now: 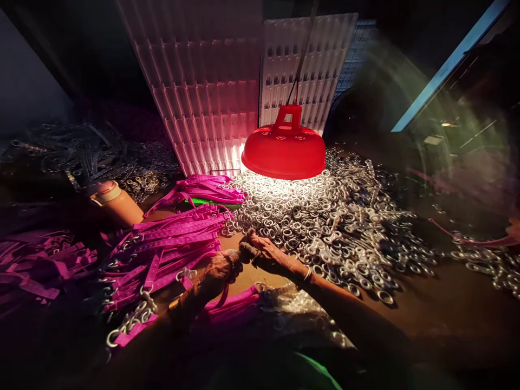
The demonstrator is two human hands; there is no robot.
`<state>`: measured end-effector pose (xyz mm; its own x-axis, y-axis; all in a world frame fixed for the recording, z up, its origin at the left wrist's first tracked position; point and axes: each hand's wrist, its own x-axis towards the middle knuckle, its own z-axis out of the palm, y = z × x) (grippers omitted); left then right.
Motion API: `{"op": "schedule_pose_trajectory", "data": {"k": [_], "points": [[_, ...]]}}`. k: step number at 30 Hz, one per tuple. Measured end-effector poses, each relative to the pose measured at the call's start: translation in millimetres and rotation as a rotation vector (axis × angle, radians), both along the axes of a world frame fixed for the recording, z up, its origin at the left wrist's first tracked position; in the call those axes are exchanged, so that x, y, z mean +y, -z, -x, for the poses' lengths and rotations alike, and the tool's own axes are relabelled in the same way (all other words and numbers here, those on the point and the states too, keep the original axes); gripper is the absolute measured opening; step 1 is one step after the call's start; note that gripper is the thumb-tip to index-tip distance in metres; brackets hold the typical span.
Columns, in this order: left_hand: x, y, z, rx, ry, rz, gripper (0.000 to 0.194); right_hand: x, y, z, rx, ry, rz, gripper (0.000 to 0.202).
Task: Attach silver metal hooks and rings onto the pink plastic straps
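My left hand and my right hand meet in front of the pile of metal ring hooks, their fingertips almost touching. Fingers of the left are closed, and a magenta strap hangs below them. The right is closed in a pinch, with dark coverings on some of its fingers; whatever lies in that pinch is hidden. Left of my hands is a heap of magenta straps, some with metal hooks at their ends. More magenta straps lie just below my hands, nearest my body.
A red lamp hangs low over the metal pile. Behind it stand ribbed translucent panels. An orange bottle is at the left, near more magenta straps and a dim metal heap. Other hooks lie at right.
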<state>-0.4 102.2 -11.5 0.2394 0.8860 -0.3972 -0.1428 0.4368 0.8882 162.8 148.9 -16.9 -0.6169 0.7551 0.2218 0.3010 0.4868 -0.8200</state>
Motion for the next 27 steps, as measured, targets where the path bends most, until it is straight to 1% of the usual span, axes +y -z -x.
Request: {"op": "schedule_pose_trajectory", "data": {"k": [2,5,7,9,11,12,14,16,17,19,20,22,24,27], "points": [[-0.3,-9.0,7.1,0.025,0.027,0.034,0.040,-12.2,-15.3,-2.6,-0.093,-0.065,-0.013,0.015],[-8.8,-26.2,17.4,0.112,0.160,0.062,0.038,-45.0,-32.4,-7.7,-0.210,-0.057,-0.037,0.017],[-20.8,-36.0,20.0,0.149,0.248,0.086,0.037,-72.2,-38.0,-13.3,-0.269,-0.011,-0.081,0.017],[-36.6,-40.9,18.8,0.158,0.333,0.114,0.039,-97.8,-39.2,-20.0,-0.313,0.005,-0.116,0.021],[-53.8,-40.5,15.9,0.090,0.396,0.137,0.044,-117.6,-37.0,-25.4,-0.356,-0.001,-0.113,0.027],[-62.2,-38.8,14.4,0.048,0.407,0.150,0.047,-124.7,-34.9,-26.9,-0.385,-0.015,-0.081,0.030],[-77.4,-34.6,12.0,-0.021,0.398,0.175,0.051,-134.0,-28.9,-26.9,-0.406,-0.055,0.037,0.025],[-89.2,-31.5,10.6,-0.044,0.366,0.182,0.052,-138.5,-21.0,-23.7,-0.322,-0.064,0.215,0.017],[-93.8,-30.7,10.0,-0.051,0.346,0.181,0.052,-139.9,-16.9,-21.5,-0.257,-0.059,0.301,0.016],[-100.2,-29.8,8.7,-0.088,0.317,0.197,0.050,-141.9,-10.3,-17.5,-0.158,-0.036,0.422,0.022],[-102.3,-29.2,7.9,-0.113,0.305,0.217,0.050,-142.7,-8.3,-16.0,-0.139,-0.037,0.452,0.024],[-104.7,-26.4,5.9,-0.163,0.273,0.272,0.048,-143.3,-7.6,-14.5,-0.144,-0.069,0.455,0.023],[-105.5,-20.9,3.6,-0.196,0.247,0.335,0.046,-142.4,-10.4,-14.1,-0.193,-0.119,0.423,0.016],[-105.7,-11.3,0.7,-0.210,0.233,0.412,0.043,-138.7,-16.0,-12.6,-0.362,-0.200,0.325,0.008]]}}
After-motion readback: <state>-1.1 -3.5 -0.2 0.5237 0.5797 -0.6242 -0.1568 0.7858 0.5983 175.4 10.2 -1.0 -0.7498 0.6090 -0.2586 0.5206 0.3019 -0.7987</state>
